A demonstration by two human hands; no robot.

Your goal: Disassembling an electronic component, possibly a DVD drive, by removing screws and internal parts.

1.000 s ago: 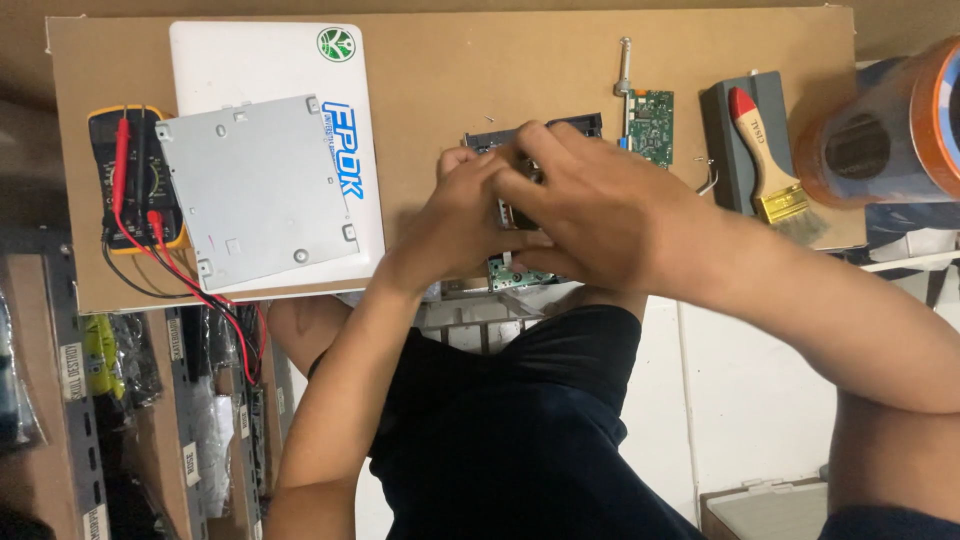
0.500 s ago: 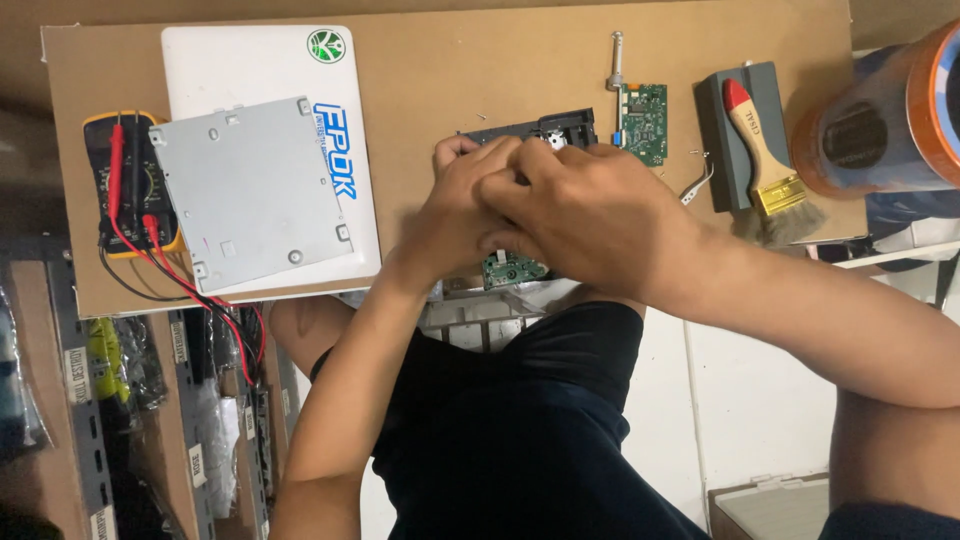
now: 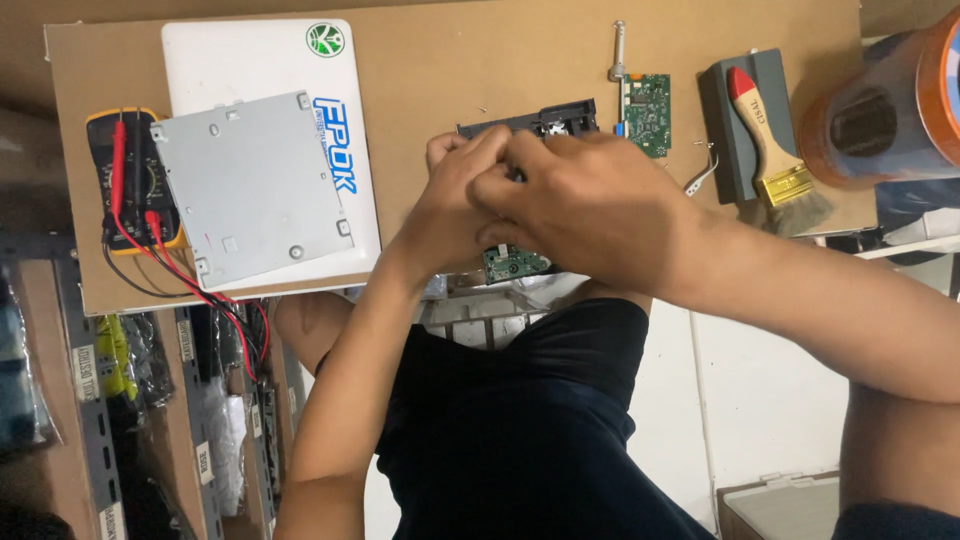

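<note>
Two hands | left hand (image 3: 455, 195), right hand (image 3: 590, 200) grips clamped on black drive (image 3: 530, 120) | cardboard (image 3: 480, 50)

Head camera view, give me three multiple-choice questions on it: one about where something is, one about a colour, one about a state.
1. Where does the grey metal plate lie?
A. on the white laptop
B. on the paintbrush
C. under the multimeter

2. What colour is the tip of the paintbrush handle?
A. blue
B. red
C. green

3. How are the hands placed?
A. far apart at the board's ends
B. both on the multimeter
C. together over the black device

Answers: 1 A, the plate overlaps the laptop's lid. 2 B, the handle's end is red above pale wood. 3 C, the left hand and right hand overlap on the device, with a green circuit board showing beneath.
</note>
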